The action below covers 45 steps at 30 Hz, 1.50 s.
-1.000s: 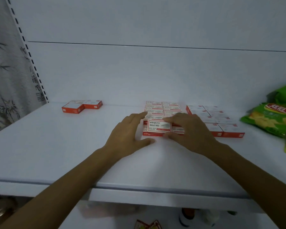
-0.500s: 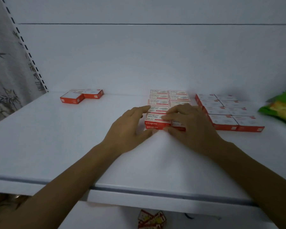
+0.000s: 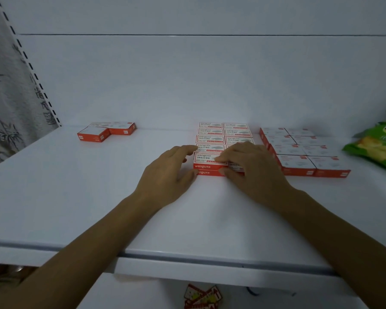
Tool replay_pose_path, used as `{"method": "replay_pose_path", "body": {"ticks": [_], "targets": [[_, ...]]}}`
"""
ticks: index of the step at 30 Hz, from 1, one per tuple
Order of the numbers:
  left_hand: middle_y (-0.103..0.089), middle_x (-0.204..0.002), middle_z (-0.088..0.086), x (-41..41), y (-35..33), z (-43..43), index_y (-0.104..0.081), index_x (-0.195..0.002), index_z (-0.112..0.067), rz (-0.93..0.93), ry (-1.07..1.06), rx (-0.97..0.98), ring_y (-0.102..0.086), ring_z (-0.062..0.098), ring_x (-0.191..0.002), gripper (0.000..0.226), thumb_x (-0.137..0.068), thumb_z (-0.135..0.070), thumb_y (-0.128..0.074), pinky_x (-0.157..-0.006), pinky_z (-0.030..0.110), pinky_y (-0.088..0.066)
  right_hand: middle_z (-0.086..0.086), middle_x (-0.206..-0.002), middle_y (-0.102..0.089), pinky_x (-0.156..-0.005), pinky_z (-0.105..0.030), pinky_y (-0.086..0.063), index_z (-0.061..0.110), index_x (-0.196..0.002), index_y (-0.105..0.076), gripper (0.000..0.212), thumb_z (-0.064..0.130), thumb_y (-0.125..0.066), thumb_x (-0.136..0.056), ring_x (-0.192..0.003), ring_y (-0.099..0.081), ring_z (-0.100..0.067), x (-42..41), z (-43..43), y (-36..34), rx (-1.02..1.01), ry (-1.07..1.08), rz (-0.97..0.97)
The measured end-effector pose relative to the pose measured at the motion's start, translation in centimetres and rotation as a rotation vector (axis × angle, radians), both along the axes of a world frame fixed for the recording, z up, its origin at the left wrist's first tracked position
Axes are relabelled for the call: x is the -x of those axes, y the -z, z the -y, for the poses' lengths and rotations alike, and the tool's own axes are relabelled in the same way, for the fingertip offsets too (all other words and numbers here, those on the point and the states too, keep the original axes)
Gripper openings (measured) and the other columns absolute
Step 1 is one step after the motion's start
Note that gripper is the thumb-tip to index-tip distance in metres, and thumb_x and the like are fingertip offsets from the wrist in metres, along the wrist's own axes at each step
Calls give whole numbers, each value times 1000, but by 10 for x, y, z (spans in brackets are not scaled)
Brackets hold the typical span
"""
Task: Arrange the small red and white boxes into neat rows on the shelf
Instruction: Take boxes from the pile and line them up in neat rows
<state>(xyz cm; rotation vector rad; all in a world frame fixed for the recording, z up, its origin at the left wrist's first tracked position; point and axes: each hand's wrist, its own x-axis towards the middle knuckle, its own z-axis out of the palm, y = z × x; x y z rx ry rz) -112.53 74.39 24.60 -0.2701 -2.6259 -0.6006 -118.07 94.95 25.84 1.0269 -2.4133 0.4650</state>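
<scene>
Bracketing the front stack (image 3: 210, 163) of red and white boxes, both hands rest on the shelf (image 3: 87, 197) at mid-width. Left hand (image 3: 168, 172): released, fingers nearly straight along the stack's left side, thumb tip at its lower front corner. Right hand (image 3: 254, 170): grasping, fingers curled over the stack's top, thumb against its red front face. Front stack is two boxes high, at the near end of the centre block (image 3: 223, 136), whose two columns run back to the rear panel (image 3: 187, 81), boxes touching. All boxes closed. Right block (image 3: 303, 150): also two columns, just beside the centre block with a narrow gap between. Loose cluster (image 3: 105, 132) of the same boxes lies well apart at back left. Green snack bag (image 3: 374, 148) at the right edge. Shelf is white; slotted upright (image 3: 31, 70) at left, bamboo-print curtain (image 3: 2, 112) beyond it. Red and white cards (image 3: 201, 297) show below the shelf lip.
</scene>
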Motion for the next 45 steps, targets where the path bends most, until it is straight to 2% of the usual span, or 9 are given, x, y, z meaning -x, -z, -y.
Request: {"method": "replay_pose_path", "body": {"ticks": [9, 13, 19, 23, 27, 31, 39, 42, 45], "targets": [[-58, -125, -10, -2, -2, -1, -38, -135, -28, 27, 1, 3, -58, 8, -102, 47, -91, -32, -53, -80, 28, -48, -4, -103, -69, -85, -31, -33, 15, -102, -68, 30, 33, -59, -80, -95, -63, -25, -2, 1, 3, -6, 31, 9], [-58, -123, -12, -3, -3, -2, -36, -135, -31, 3, -38, 40, -58, 8, -99, 47, -91, -34, -51, -78, 29, -48, -2, -113, -65, -91, -31, -32, 16, -109, -65, 26, 27, -62, -86, -106, -56, -23, -5, 4, -4, -35, 45, 51], [-55, -128, -10, -6, -3, -5, -30, -138, -29, -15, -136, 128, -55, 14, -109, 53, -91, -42, -49, -82, 34, -50, -1, -116, -63, -91, -33, -34, 18, -110, -62, 26, 27, -62, -86, -104, -55, -22, -10, 10, -15, -138, 61, 4], [-52, -132, -8, -6, -3, -3, -28, -139, -29, -3, -147, 105, -54, 15, -112, 59, -88, -46, -52, -85, 35, -50, -4, -114, -65, -93, -37, -36, 16, -107, -65, 30, 28, -67, -80, -103, -58, -24, -18, 14, -21, -79, 89, -34], [-48, -135, -9, -6, -6, 7, -25, -140, -31, 9, -137, 74, -52, 14, -115, 64, -87, -49, -54, -87, 35, -49, -1, -119, -62, -98, -35, -31, 18, -112, -62, 35, 35, -65, -81, -110, -53, -21, -26, 24, -26, -60, 76, -7], [-45, -138, -8, -14, -16, 38, -25, -141, -31, -8, -124, 118, -48, 14, -119, 63, -88, -48, -52, -89, 36, -48, 1, -119, -61, -98, -34, -30, 21, -110, -62, 32, 34, -64, -82, -111, -51, -20, -28, 54, -29, -50, 55, -7], [-40, -144, -5, -32, -30, 141, -27, -142, -28, 19, -159, 195, -43, 18, -126, 62, -88, -46, -52, -94, 33, -42, -1, -111, -65, -89, -35, -40, 17, -108, -63, 35, 35, -68, -79, -100, -59, -21, -21, 154, -30, -53, -54, 2], [-41, -143, -5, -32, -30, 183, -30, -141, -28, 13, -171, 207, -43, 18, -126, 61, -88, -47, -53, -95, 33, -41, -1, -119, -62, -92, -35, -39, 18, -115, -60, 41, 39, -66, -80, -106, -57, -21, -18, 195, -27, -82, -75, 21], [-46, -138, -5, -30, -26, 219, -37, -137, -26, -6, -175, 214, -46, 18, -120, 57, -87, -46, -55, -90, 32, -43, 1, -132, -51, -98, -36, -38, 22, -129, -47, 53, 45, -60, -83, -117, -48, -20, -15, 233, -27, -153, -72, 69]]}}
